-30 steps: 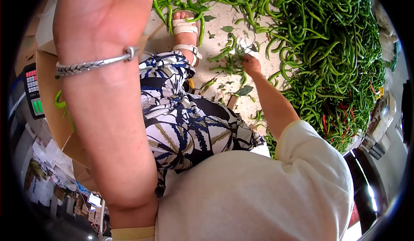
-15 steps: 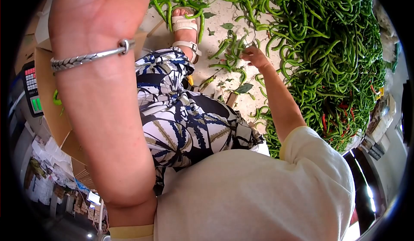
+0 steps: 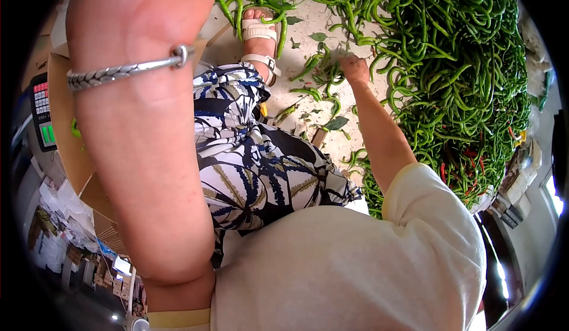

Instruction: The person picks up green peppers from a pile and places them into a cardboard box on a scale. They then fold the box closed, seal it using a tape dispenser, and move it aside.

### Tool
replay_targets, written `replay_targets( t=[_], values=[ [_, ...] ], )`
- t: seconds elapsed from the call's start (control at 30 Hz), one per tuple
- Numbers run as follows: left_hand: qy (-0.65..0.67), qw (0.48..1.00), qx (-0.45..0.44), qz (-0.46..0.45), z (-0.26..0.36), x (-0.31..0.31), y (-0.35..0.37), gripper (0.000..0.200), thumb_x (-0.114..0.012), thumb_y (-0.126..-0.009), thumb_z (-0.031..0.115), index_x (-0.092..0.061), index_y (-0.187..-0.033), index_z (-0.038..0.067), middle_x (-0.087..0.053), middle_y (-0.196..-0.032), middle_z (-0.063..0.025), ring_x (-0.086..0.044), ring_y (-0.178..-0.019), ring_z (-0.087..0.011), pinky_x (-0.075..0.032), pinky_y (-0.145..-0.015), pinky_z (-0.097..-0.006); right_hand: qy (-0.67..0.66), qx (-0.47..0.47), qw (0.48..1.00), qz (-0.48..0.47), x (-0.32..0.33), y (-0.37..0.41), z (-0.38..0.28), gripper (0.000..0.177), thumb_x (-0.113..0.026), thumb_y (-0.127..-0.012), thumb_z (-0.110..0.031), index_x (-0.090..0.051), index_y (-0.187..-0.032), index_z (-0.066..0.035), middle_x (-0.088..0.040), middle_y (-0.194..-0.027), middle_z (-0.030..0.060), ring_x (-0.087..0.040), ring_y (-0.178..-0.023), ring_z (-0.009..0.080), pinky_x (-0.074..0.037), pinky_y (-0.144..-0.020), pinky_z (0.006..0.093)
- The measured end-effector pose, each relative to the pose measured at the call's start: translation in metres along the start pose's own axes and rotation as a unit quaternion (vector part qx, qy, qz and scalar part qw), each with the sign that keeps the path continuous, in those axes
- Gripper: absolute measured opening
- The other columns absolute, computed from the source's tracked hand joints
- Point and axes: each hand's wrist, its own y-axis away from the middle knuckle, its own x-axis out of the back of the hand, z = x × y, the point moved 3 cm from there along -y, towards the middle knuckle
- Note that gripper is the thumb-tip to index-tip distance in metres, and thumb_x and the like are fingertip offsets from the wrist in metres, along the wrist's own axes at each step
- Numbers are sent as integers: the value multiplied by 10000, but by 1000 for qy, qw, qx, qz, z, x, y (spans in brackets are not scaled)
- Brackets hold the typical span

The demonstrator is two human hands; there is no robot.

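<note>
At the far left stands a grey electronic scale with a red-and-white keypad and green display (image 3: 41,114). Beside it is a brown cardboard box (image 3: 62,153) with one glossy green pepper (image 3: 75,128) inside. The left hand (image 3: 139,17) is raised close to the camera, palm showing. Its fingers are cut off by the top edge, so their state cannot be told. A braided silver metal bangle (image 3: 118,70) circles the wrist, and this forearm blocks much of the box.

Next come loose blue, black and white leaf-print trousers (image 3: 255,165) and a white strapped sandal (image 3: 259,32) on the pale speckled floor (image 3: 308,26). Flat dark leaves (image 3: 336,122) lie scattered there.

The right hand (image 3: 354,67) reaches down, fingers bunched onto a few loose long green peppers (image 3: 317,70). The back of the hand hides whether it pinches one. Just right lies the big heap of thin, curled, shiny green peppers (image 3: 462,64), with a few red ones low down.
</note>
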Motion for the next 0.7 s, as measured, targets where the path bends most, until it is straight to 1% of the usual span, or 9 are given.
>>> replay_targets(
  t=[0.1,0.13,0.23,0.3,0.37,0.47,0.57,0.6,0.7],
  values=[
    [2,1000,2,1,0,-1,1,195,-537,-915,110,-553,-1053,-27,-605,-967,-75,-588,-871,-155,-479,-794,-249,0,17,1000,18,-33,-17,6,500,-602,-770,-517,-665,-1059,-114,-630,-1058,221,-615,-988,335,-476,-887,414],
    [2,1000,2,1,0,-2,2,195,-537,-915,110,-553,-1052,-26,-605,-967,-74,-589,-871,-154,-479,-794,-248,-29,32,999,-8,-30,-18,4,519,-658,-725,-523,-684,-1005,-87,-663,-956,174,-634,-909,309,-487,-839,396],
    [-1,1000,4,1,1,-1,2,193,-537,-914,110,-554,-1051,-26,-606,-965,-74,-589,-870,-154,-479,-793,-248,-159,74,981,-77,-6,0,-3,436,-698,-735,-448,-696,-959,-74,-670,-832,141,-645,-803,248,-487,-787,348],
    [3,1000,4,3,2,0,2,192,-538,-914,109,-554,-1050,-25,-606,-963,-74,-589,-869,-154,-479,-793,-248,-329,95,915,-214,16,29,-10,164,-674,-805,-97,-723,-961,-79,-701,-838,20,-615,-797,140,-486,-757,293],
    [4,1000,5,2,2,-1,2,191,-538,-914,109,-555,-1048,-25,-606,-962,-73,-589,-868,-153,-478,-793,-248,-337,132,892,-269,32,52,-6,201,-654,-814,-28,-722,-996,-78,-695,-900,-10,-605,-882,129,-478,-823,272],
    [4,1000,5,0,4,-1,3,189,-538,-913,109,-555,-1047,-24,-607,-960,-73,-589,-867,-153,-478,-792,-248,-444,138,833,-301,44,61,10,228,-637,-830,-13,-709,-1038,-74,-692,-943,24,-587,-940,118,-444,-901,267],
    [3,1000,8,-3,2,-3,5,187,-539,-913,108,-556,-1045,-23,-607,-958,-72,-589,-865,-153,-478,-792,-248,-434,162,854,-236,61,67,14,219,-646,-846,-16,-694,-1057,-48,-670,-1046,33,-586,-943,115,-457,-875,258],
    [1,1000,9,-6,2,-4,5,187,-539,-913,108,-556,-1045,-23,-608,-958,-72,-589,-865,-152,-478,-792,-248,-471,159,837,-227,56,60,25,229,-613,-861,1,-667,-1079,-43,-660,-1070,56,-596,-972,145,-477,-881,275],
    [0,1000,9,-8,2,-4,7,185,-539,-912,108,-557,-1043,-22,-608,-956,-71,-590,-864,-152,-478,-791,-248,-734,121,652,-145,77,38,32,264,-584,-869,1,-605,-1130,-25,-643,-1106,105,-616,-1014,201,-528,-871,337]
  ],
)
